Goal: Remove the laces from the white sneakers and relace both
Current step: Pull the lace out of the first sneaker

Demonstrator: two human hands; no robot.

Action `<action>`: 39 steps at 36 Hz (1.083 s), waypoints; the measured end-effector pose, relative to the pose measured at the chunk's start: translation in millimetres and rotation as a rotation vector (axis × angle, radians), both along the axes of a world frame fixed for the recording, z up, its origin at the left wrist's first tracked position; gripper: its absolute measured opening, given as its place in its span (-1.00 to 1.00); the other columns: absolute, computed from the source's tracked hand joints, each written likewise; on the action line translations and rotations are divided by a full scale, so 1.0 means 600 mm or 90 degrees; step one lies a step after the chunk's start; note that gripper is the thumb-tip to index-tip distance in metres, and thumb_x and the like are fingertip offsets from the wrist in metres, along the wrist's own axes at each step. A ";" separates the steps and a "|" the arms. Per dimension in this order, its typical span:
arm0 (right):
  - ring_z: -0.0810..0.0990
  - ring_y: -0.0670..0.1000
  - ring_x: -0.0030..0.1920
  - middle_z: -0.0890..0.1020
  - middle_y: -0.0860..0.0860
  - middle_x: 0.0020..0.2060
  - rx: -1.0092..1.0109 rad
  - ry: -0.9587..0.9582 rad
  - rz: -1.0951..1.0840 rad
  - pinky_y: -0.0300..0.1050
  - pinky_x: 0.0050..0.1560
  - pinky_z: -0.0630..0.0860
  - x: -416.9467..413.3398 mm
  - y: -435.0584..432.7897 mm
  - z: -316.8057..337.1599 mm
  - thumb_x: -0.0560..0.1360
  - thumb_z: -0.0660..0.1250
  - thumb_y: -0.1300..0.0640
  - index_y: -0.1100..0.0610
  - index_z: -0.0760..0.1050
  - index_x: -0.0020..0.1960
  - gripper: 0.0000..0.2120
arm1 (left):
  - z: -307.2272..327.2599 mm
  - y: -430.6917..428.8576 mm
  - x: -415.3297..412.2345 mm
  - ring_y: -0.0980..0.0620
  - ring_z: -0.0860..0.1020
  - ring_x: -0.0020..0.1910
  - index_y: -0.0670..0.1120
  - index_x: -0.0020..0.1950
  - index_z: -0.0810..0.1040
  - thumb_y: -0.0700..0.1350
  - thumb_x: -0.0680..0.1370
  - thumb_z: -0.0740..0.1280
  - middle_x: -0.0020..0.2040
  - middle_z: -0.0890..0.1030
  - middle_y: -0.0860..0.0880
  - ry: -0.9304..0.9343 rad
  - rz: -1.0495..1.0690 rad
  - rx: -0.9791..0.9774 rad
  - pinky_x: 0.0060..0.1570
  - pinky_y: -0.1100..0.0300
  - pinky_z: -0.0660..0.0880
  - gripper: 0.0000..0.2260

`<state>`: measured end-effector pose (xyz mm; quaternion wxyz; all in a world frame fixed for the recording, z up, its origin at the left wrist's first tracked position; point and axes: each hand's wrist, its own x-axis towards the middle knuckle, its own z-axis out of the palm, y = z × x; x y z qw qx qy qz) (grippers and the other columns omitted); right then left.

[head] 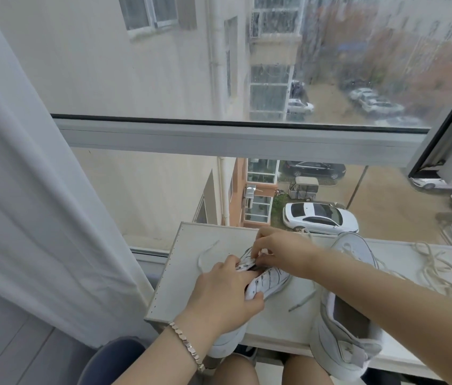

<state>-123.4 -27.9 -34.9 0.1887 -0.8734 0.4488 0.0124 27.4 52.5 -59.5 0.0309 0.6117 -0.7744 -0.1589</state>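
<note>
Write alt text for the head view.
A person's left hand grips a white sneaker on a white board by a window while the right hand pinches its lace at the eyelets. A second sneaker lies to the right, beside a loose lace.

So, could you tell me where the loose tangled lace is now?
Head view: the loose lace lies tangled on the white ledge at far right, beside the unheld sneaker.

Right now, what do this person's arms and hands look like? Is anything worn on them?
Both arms are bare, with no sleeves or gloves in view. At the wrist of the left hand sits a silver-coloured bracelet of small faceted links. The right hand and its wrist show no watch or band.
</note>
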 end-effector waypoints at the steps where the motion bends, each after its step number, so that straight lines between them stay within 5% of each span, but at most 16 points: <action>1: 0.43 -0.07 -0.04 0.44 -0.04 0.10 -0.002 -0.008 -0.012 -0.24 -0.13 0.26 0.002 0.000 -0.002 0.53 0.28 0.06 0.06 0.56 0.11 -0.81 | 0.001 0.000 0.000 0.00 0.39 0.13 0.27 0.29 0.34 0.18 0.49 0.14 0.21 0.35 0.07 -0.001 -0.001 0.001 -0.11 0.17 0.35 -0.64; 8: 0.42 -0.03 0.13 0.47 -0.07 0.08 -0.172 0.150 0.034 -0.12 0.17 0.23 -0.018 -0.018 0.002 0.59 0.16 0.06 0.02 0.51 0.12 -0.80 | 0.001 0.000 0.001 0.01 0.38 0.14 0.28 0.31 0.34 0.18 0.49 0.14 0.22 0.34 0.07 0.004 -0.005 0.001 -0.07 0.19 0.35 -0.63; 15: 0.42 0.07 0.18 0.51 0.03 0.12 -0.212 0.284 -0.280 0.04 0.22 0.29 -0.077 -0.064 0.035 0.46 0.21 0.34 0.08 0.53 0.07 -0.72 | -0.002 -0.001 0.001 0.01 0.36 0.18 0.28 0.36 0.31 0.18 0.51 0.13 0.27 0.33 0.06 -0.005 -0.010 0.003 -0.06 0.18 0.32 -0.59; 18: 0.33 0.05 0.32 0.40 0.03 0.31 -0.195 0.205 -0.171 0.06 0.34 0.23 -0.050 -0.050 0.021 0.52 0.23 0.25 0.09 0.42 0.28 -0.66 | -0.002 -0.001 0.002 -0.01 0.41 0.12 0.29 0.33 0.31 0.19 0.50 0.13 0.24 0.34 0.05 0.000 -0.005 0.005 -0.06 0.18 0.35 -0.62; 21: 0.26 0.00 0.37 0.36 -0.06 0.37 -0.048 0.057 -0.022 0.00 0.39 0.17 -0.006 -0.021 0.016 0.53 0.28 0.05 0.03 0.36 0.36 -0.59 | -0.001 -0.001 0.001 -0.02 0.44 0.10 0.28 0.30 0.33 0.19 0.50 0.14 0.23 0.34 0.05 -0.003 0.000 0.004 -0.07 0.17 0.35 -0.64; 26: 0.52 -0.02 0.06 0.57 -0.04 0.08 0.062 0.044 -0.039 -0.15 0.03 0.41 0.012 -0.011 0.016 0.49 0.34 -0.01 0.05 0.59 0.09 -0.77 | -0.003 -0.001 0.002 -0.02 0.45 0.10 0.29 0.31 0.31 0.19 0.49 0.13 0.24 0.34 0.06 -0.006 0.004 -0.001 -0.10 0.17 0.33 -0.62; 31: 0.54 -0.02 -0.07 0.62 -0.06 -0.05 -0.056 0.049 -0.060 -0.11 -0.03 0.51 0.007 -0.003 0.013 0.52 0.25 0.07 0.04 0.63 -0.03 -0.81 | -0.005 0.000 0.001 -0.01 0.45 0.10 0.31 0.31 0.30 0.19 0.48 0.13 0.24 0.34 0.06 -0.003 0.005 -0.001 -0.11 0.18 0.33 -0.62; 36: 0.59 0.05 -0.23 0.64 0.07 -0.22 -0.105 0.051 -0.385 -0.24 -0.26 0.55 -0.094 -0.080 0.066 0.51 0.25 0.18 0.19 0.63 -0.04 -0.81 | -0.006 0.000 0.003 0.00 0.44 0.11 0.29 0.30 0.33 0.19 0.49 0.12 0.29 0.33 0.06 -0.007 0.007 -0.004 -0.11 0.19 0.31 -0.63; 39: 0.37 -0.11 -0.49 0.43 -0.07 -0.45 -0.143 0.296 -0.399 -0.44 -0.69 0.14 -0.131 -0.071 0.101 0.51 0.23 0.10 0.07 0.59 -0.05 -0.83 | -0.008 0.001 0.001 0.00 0.44 0.12 0.27 0.30 0.35 0.19 0.49 0.12 0.29 0.33 0.06 -0.013 0.005 -0.007 -0.11 0.19 0.32 -0.63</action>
